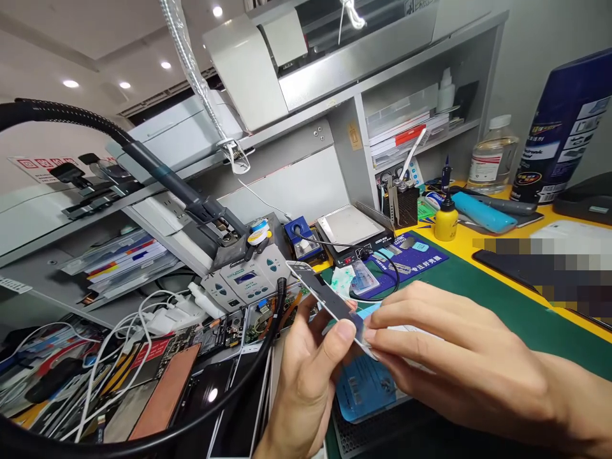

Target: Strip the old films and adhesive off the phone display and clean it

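Note:
Tilted in mid-air is a thin phone screen [329, 299] with a white edge and a dark grey face. My left hand [313, 370] is closed around it, thumb over the near edge and fingers behind. The fingers of my right hand [449, 350] are bent together and pinch its lower end; my right thumb is mostly hidden. Under both hands lies a light blue packet [366, 386], partly covered. A green mat [473, 306] extends beneath and to the right.
On the left stand a soldering station [248, 280] and a black hose [258, 357], beside loose phone parts and white cables [143, 319]. A hot plate [356, 229] is behind the mat. A yellow bottle [445, 220], a clear bottle [490, 159] and a spray can [559, 127] stand back right.

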The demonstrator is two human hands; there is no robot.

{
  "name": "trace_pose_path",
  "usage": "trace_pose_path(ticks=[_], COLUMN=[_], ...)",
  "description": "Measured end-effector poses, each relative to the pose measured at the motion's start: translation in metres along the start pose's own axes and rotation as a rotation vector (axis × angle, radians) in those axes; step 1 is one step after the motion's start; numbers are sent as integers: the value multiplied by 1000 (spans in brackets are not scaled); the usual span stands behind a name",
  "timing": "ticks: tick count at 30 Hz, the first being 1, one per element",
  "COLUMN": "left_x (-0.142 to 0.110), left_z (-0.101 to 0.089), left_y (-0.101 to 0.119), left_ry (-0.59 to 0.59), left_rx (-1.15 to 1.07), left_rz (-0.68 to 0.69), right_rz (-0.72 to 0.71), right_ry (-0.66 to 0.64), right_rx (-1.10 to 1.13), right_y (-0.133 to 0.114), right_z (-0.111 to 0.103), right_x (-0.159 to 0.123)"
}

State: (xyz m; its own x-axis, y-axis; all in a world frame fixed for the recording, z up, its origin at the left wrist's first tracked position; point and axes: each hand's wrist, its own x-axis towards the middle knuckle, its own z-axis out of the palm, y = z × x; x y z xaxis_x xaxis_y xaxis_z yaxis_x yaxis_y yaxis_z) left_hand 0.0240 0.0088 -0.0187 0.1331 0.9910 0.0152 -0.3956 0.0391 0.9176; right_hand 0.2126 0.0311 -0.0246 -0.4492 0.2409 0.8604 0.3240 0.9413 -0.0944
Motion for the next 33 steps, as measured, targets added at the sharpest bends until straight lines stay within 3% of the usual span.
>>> trace_pose_path(ticks=[4, 9, 25, 33], left_x=[1, -1, 1, 2], left_z=[0, 3, -1, -9], left_y=[0, 2, 2, 9], left_ry=[-12, -40, -131, -275], left_rx=[-26, -21, -30, 94], left_rz=[-47, -98, -104, -139], right_rz=[-12, 1, 33, 115], right_ry=[-49, -20, -37, -4], right_rx=[1, 36, 49, -1], right_y=[1, -4, -12, -10], right_z=[-2, 0, 1, 3], right_x=[3, 0, -2, -7])
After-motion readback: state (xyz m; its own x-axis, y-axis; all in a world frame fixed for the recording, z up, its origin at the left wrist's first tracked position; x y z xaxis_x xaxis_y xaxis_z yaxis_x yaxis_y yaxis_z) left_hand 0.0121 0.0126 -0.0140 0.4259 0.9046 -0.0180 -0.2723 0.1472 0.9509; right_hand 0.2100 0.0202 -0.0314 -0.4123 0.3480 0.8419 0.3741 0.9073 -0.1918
